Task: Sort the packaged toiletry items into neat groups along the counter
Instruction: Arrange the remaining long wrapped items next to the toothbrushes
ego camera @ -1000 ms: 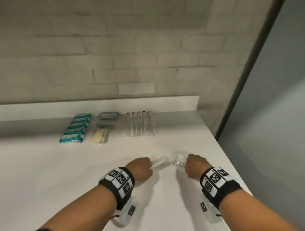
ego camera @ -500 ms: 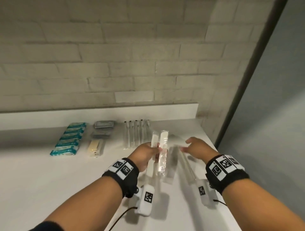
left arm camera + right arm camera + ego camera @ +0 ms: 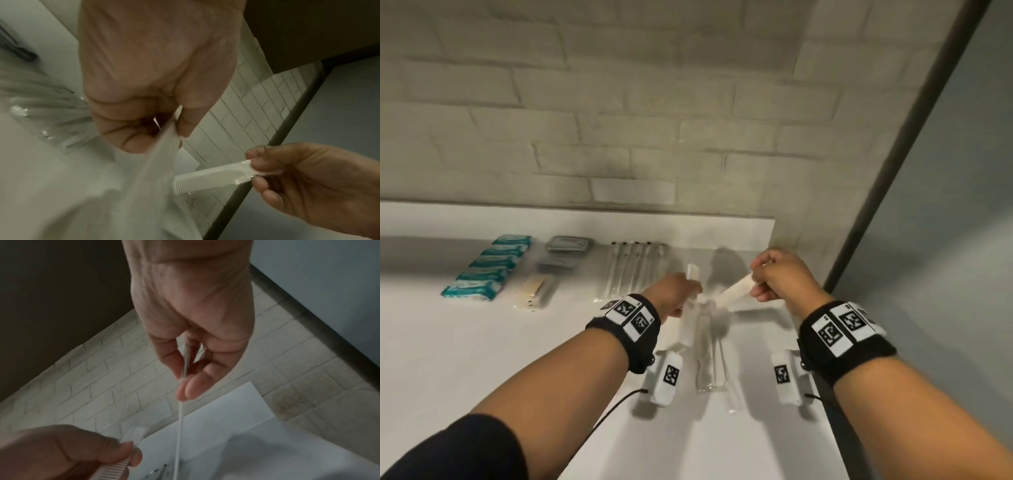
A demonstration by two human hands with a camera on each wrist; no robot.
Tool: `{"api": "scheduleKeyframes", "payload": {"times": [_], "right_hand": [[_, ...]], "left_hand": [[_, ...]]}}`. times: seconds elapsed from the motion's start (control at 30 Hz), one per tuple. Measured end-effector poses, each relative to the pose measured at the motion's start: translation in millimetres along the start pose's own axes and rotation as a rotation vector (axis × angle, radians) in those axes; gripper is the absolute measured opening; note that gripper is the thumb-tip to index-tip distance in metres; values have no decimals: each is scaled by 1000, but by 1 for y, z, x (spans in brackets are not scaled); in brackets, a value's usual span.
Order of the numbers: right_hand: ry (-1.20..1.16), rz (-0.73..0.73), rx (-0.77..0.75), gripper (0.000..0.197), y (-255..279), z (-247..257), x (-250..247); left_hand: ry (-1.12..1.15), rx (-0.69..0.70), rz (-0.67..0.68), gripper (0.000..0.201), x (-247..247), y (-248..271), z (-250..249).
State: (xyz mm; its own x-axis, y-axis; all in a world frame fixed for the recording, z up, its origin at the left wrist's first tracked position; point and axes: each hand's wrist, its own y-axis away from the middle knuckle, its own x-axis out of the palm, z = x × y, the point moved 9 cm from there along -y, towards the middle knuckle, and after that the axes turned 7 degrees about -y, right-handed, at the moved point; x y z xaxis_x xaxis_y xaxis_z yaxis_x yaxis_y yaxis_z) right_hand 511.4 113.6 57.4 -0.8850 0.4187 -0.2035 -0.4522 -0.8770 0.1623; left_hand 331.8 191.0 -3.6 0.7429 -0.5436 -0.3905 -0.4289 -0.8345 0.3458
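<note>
Above white counter (image 3: 482,342), each hand (image 3: 671,298) (image 3: 780,277) pinches one wrapped comb (image 3: 732,293) end.

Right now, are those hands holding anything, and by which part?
Yes. The right hand pinches a wrapped white comb by one end of it. The left hand grips more clear-wrapped combs around their middle.

We face a wall of pale, off-white painted brick (image 3: 619,102) filling the upper frame. Below it, a white counter (image 3: 465,359) with a low white upstand (image 3: 585,222) spans the lower left. A dark vertical post (image 3: 893,164) runs diagonally at right, beside a flat grey panel (image 3: 962,240). Lighting is dim and soft.
</note>
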Motion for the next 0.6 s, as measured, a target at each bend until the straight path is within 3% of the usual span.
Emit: {"api": "scheduleKeyframes", "payload": {"times": [0.2, 0.3, 0.37, 0.43, 0.53, 0.6], "right_hand": [[-7, -54, 37, 16, -28, -17, -10], [-20, -142, 23, 8, -51, -26, -7], [164, -144, 33, 16, -66, -33, 0], [444, 12, 95, 27, -76, -51, 21], [952, 158, -57, 34, -79, -55, 41], [1022, 227, -174, 38, -80, -50, 46]], "left_hand": [[-449, 129, -147, 22, -15, -30, -42], [-703, 156, -208, 39, -23, -52, -65], [-704, 124, -211, 55, -24, -71, -66], [-681, 65, -200, 65, -24, -90, -59], [-881, 118, -137, 43, -21, -105, -45], [-1003, 236, -32, 39, -10, -105, -33]]}}
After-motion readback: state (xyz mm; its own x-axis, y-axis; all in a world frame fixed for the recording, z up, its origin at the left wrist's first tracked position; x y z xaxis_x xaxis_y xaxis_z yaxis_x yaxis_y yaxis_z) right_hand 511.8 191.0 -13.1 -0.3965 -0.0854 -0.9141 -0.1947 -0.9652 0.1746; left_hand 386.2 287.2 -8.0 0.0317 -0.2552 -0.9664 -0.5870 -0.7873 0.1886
